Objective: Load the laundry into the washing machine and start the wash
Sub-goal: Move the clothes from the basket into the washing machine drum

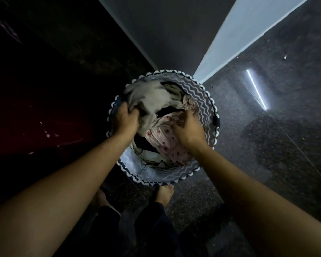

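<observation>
In round zigzag-patterned fabric basket (pixel 209 101), crumpled pale-grey cloth (pixel 152 101) is clenched by left hand (pixel 125 118), pink spotted fabric (pixel 165 145) touched by right hand (pixel 188 129) (grasp unclear), likely for lifting out.

Left hand (pixel 125 119) fingers buried in grey cloth (pixel 152 97); right hand (pixel 187 127) blurred.

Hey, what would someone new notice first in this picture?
The round zigzag basket of laundry sits at the centre, bright against the dark floor. The left hand grips a pale grey cloth at its upper left, while the right hand reaches onto a dotted pink cloth, its fingers blurred. A white light streak gleams on the floor to the right.
</observation>
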A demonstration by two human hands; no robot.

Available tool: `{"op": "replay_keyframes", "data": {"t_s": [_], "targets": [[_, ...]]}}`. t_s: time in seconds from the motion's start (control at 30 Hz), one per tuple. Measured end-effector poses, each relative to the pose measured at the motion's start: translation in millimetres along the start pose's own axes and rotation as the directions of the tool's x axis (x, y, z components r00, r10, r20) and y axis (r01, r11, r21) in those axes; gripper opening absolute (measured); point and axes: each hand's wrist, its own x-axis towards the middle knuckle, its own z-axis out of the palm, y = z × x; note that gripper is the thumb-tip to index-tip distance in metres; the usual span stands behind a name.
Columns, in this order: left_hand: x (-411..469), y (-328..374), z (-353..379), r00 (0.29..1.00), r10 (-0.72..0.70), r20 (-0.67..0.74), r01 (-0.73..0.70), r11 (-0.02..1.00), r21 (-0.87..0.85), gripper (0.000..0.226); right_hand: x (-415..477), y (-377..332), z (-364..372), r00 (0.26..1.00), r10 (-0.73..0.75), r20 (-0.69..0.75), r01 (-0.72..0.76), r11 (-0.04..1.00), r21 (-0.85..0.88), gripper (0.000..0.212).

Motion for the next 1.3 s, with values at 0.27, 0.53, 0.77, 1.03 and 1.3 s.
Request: {"op": "replay_keyframes", "data": {"t_s": [0.27,0.53,0.77,1.03,1.3], "targets": [[-12,-13,-9,0.996,0.016,0.089,-0.003,0.990,-0.140,0.056,-17,24,32,0.961,0.093,0.259,0.117,0.716,-0.688,0.049],[-71,-7,-24,0.936,0.347,0.061,-0.349,0.890,0.293,0.066,-23,-25,-38,0.973,-0.073,0.221,-0.034,0.895,0.445,0.021],[-114,37,-14,0.838,0.348,0.421,-0.445,0.881,0.157,0.083,-90,-92,-99,0.931,-0.275,0.239,-0.131,0.359,0.924,0.022],[-161,143,-55,0.890,0.243,0.386,-0.129,0.946,-0.298,0.035,-131,-132,-156,0.994,-0.109,0.018,0.052,0.602,0.797,0.031],[-219,243,-138,0.799,0.208,0.564,0.246,0.743,-0.623,0.033,-186,-128,-184,0.925,-0.362,0.116,0.368,0.929,-0.037,0.102]]}}
